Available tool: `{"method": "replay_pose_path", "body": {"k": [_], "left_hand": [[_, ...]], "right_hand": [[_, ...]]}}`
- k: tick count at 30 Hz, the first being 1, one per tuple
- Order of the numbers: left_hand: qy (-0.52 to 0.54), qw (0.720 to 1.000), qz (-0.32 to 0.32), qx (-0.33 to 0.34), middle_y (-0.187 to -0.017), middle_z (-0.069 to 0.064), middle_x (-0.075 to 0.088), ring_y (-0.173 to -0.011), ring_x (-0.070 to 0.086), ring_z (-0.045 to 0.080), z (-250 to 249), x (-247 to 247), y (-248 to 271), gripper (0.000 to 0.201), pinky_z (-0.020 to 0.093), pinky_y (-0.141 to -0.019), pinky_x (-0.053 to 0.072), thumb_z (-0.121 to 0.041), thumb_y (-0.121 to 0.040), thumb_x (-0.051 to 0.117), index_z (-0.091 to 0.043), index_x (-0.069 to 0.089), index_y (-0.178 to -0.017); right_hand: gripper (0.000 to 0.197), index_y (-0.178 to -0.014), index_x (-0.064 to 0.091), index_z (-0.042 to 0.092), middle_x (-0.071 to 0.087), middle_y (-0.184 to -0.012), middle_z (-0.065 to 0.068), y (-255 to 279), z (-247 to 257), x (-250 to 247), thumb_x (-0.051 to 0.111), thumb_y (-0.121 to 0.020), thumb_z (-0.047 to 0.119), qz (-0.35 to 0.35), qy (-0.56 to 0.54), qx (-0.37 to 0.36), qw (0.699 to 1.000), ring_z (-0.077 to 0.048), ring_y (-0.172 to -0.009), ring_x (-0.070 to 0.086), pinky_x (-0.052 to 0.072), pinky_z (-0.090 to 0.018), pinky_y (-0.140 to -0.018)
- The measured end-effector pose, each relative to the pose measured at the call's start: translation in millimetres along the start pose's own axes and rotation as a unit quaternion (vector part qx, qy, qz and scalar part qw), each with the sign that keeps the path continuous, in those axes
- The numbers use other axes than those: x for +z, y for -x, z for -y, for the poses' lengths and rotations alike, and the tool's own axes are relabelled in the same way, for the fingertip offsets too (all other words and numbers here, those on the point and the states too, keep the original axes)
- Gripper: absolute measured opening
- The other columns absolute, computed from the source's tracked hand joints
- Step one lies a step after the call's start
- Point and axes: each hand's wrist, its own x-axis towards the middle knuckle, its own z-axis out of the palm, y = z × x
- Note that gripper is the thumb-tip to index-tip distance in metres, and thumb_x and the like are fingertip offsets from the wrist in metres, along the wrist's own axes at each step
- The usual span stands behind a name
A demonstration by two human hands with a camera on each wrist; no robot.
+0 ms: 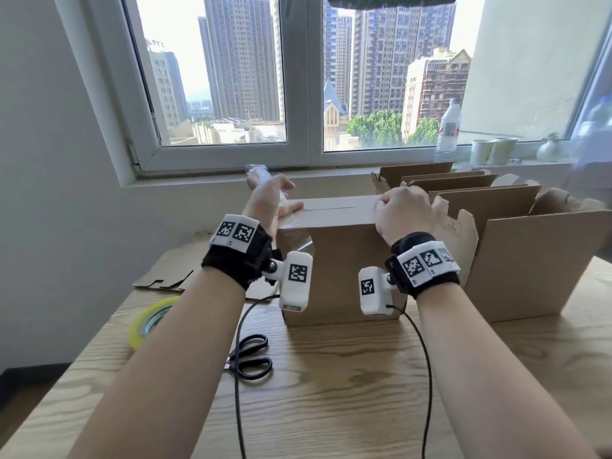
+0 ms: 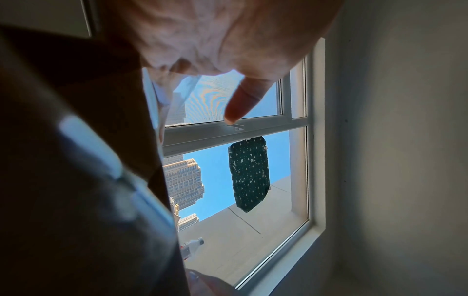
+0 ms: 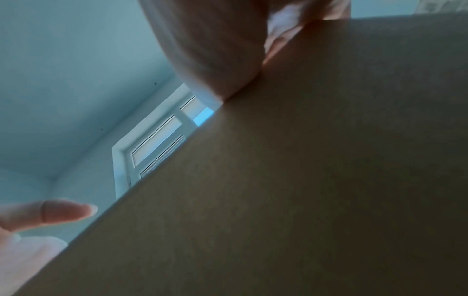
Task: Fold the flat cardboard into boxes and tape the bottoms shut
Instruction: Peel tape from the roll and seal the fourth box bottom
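Resting on box (image 1: 334, 260) top: left hand (image 1: 271, 200) fingers flat on tape strip (image 1: 296, 223); right hand (image 1: 402, 210) curled (grip unclear).

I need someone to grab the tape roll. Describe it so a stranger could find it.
On the wooden table, look at the near left edge, left of the black scissors. The tape roll stands there, the only yellow-green ring among brown cardboard.
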Motion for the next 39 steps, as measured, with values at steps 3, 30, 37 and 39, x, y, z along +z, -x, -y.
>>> {"method": "replay_pose_path", "body": {"k": [3, 30, 37, 39], "left_hand": [[-0.007, 1.0, 0.006, -0.007, -0.143, 0.026, 0.038, -0.096, 0.069, 0.034, -0.1, -0.3, 4.1, 0.057, 0.047, -0.103, 0.048, 0.0, -0.089, 0.047, -0.028, 0.022, -0.132], [-0.047, 0.983, 0.076, 0.163, -0.152, 0.01, 0.041, -0.124, 0.049, 0.025, -12.3, 30.3, 16.1, 0.069, 0.044, -0.099, 0.033, -0.007, -0.095, 0.048, -0.037, 0.023, -0.152], [-0.011, 0.991, 0.028, 0.132, -0.157, 0.008, 0.033, -0.133, 0.046, 0.03, 2.0, 27.7, 7.5, 0.075, 0.051, -0.107, 0.027, -0.011, -0.097, 0.05, -0.041, 0.013, -0.155], [0.006, 0.993, 0.016, 0.121, -0.157, 0.005, 0.035, -0.131, 0.048, 0.031, 2.4, 26.0, 5.5, 0.075, 0.061, -0.109, 0.02, -0.015, -0.096, 0.052, -0.045, 0.014, -0.154]], "right_hand": [[0.019, -0.093, 0.076, 0.014, 0.062, -0.112, -0.006, -2.5, 10.3, -3.9, 0.057, -0.091, 0.014, 0.01, 0.017, -0.053, 0.998, -0.029, -0.111, 0.046, 0.035, -0.044, -0.098], [0.051, -0.078, 0.076, 0.011, 0.073, -0.08, 0.001, -5.3, 25.1, -32.9, 0.066, -0.066, 0.06, 0.401, -0.418, -0.114, 0.807, -0.01, -0.076, 0.062, 0.046, -0.019, -0.075], [0.046, -0.075, 0.081, 0.023, 0.077, -0.093, -0.011, -10.4, 26.2, -17.4, 0.086, -0.04, 0.052, 0.391, -0.369, -0.095, 0.838, -0.032, -0.099, 0.071, 0.052, -0.045, -0.101], [0.034, -0.074, 0.08, 0.025, 0.077, -0.089, -0.006, -10.1, 26.8, -17.6, 0.084, -0.05, 0.049, 0.389, -0.356, -0.094, 0.845, -0.024, -0.091, 0.071, 0.053, -0.044, -0.1]]}}
